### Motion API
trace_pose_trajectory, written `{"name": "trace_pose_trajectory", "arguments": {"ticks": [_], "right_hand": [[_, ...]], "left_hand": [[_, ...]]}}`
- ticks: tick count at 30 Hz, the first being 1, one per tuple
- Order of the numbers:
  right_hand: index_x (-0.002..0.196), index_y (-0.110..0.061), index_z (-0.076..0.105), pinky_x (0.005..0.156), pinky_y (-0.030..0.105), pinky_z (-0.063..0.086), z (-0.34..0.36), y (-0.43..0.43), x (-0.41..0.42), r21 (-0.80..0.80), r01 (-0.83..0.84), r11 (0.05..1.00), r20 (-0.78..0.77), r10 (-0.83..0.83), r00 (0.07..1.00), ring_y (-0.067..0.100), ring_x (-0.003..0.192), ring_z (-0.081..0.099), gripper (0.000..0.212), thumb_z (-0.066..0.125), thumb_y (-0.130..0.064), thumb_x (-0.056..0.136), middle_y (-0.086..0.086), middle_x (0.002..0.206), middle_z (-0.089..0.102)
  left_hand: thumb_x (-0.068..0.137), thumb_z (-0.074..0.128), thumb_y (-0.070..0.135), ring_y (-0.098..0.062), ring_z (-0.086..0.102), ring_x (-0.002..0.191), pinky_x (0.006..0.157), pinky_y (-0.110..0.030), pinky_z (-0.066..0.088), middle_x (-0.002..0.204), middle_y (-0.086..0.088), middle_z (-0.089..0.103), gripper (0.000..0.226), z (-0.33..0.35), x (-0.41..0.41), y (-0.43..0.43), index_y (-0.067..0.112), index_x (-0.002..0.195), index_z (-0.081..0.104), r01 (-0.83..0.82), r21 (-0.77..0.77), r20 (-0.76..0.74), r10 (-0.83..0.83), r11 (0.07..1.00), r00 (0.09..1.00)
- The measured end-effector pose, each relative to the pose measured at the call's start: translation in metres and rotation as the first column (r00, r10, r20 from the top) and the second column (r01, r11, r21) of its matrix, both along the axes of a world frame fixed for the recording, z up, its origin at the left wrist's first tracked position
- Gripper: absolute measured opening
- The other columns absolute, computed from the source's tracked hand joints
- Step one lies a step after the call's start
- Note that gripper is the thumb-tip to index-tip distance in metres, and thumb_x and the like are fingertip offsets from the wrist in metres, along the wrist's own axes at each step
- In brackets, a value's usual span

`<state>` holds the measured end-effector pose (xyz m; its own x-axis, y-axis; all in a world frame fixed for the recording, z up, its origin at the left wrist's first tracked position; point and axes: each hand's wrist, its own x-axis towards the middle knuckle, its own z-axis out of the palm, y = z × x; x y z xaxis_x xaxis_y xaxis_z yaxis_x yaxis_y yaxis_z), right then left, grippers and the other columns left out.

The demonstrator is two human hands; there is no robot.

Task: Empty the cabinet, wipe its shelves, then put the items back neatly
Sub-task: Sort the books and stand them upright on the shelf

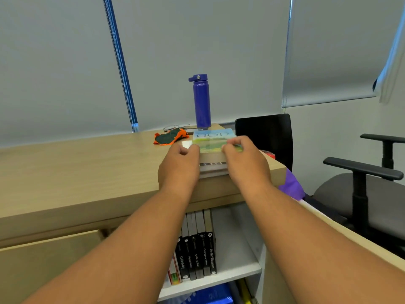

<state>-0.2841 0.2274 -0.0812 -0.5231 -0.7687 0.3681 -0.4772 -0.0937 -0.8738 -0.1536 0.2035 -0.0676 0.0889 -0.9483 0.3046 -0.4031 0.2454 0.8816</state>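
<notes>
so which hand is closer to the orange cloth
Left. The left hand holds the left side of the book stack, right beside the orange cloth; the right hand holds the stack's right side, books between it and the cloth.

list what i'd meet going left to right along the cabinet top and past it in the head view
orange cloth → stack of books → black chair back → grey office chair. The glasses and the blue bottle overlap these, so they are left out.
</notes>
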Motion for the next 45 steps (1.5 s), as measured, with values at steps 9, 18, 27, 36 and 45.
{"name": "trace_pose_trajectory", "arguments": {"ticks": [9,18,27,36,45], "right_hand": [[0.119,-0.030,0.060,0.079,0.037,0.056,-0.049,0.061,0.010,-0.176,-0.176,0.969,0.507,0.243,0.827,0.016,0.098,0.068,0.039,0.067,-0.016,0.084,-0.003,0.108,0.071],[0.119,-0.042,0.062,0.094,0.050,0.056,-0.088,0.095,0.024,-0.138,-0.411,0.901,0.486,0.423,0.765,0.018,0.103,0.072,0.040,0.072,-0.053,0.082,-0.006,0.113,0.075],[0.119,-0.024,0.064,0.095,0.047,0.056,0.003,0.062,0.048,-0.250,-0.509,0.824,0.328,0.567,0.756,0.017,0.102,0.073,0.044,0.067,-0.045,0.080,-0.004,0.109,0.076],[0.130,-0.036,0.057,0.093,0.035,0.055,0.057,-0.036,0.041,-0.201,-0.569,0.797,0.156,0.600,0.785,0.012,0.116,0.064,0.045,0.066,-0.045,0.087,-0.010,0.120,0.071],[0.132,-0.063,0.047,0.075,0.010,0.048,0.015,-0.060,0.047,-0.270,-0.413,0.870,0.014,0.433,0.901,-0.005,0.127,0.048,0.046,0.055,-0.030,0.101,-0.033,0.140,0.048]], "left_hand": [[0.084,0.068,0.020,-0.024,0.071,0.092,0.073,-0.047,0.063,0.111,0.000,0.062,0.057,-0.035,0.034,0.066,0.034,0.132,0.040,0.315,0.198,-0.467,-0.193,0.928,0.863],[0.091,0.060,0.018,-0.015,0.072,0.103,0.088,-0.044,0.060,0.114,0.009,0.073,0.053,-0.070,0.057,0.096,0.037,0.139,0.046,0.484,0.051,-0.380,-0.432,0.873,0.818],[0.089,0.056,0.058,-0.023,0.076,0.091,0.083,-0.054,0.060,0.100,0.002,0.078,0.039,0.009,0.078,0.072,0.032,0.118,0.057,0.305,-0.191,-0.550,-0.359,0.933,0.754],[0.088,0.035,0.065,0.005,0.067,0.100,0.081,-0.022,0.057,0.108,0.024,0.069,0.048,0.044,0.072,-0.003,0.043,0.131,0.039,0.350,-0.380,-0.301,-0.473,0.856,0.828],[0.078,0.045,0.074,-0.005,0.056,0.119,0.092,-0.035,0.056,0.131,0.017,0.052,0.064,0.008,0.077,-0.052,0.078,0.134,0.015,0.279,-0.391,-0.020,-0.312,0.877,0.950]]}}
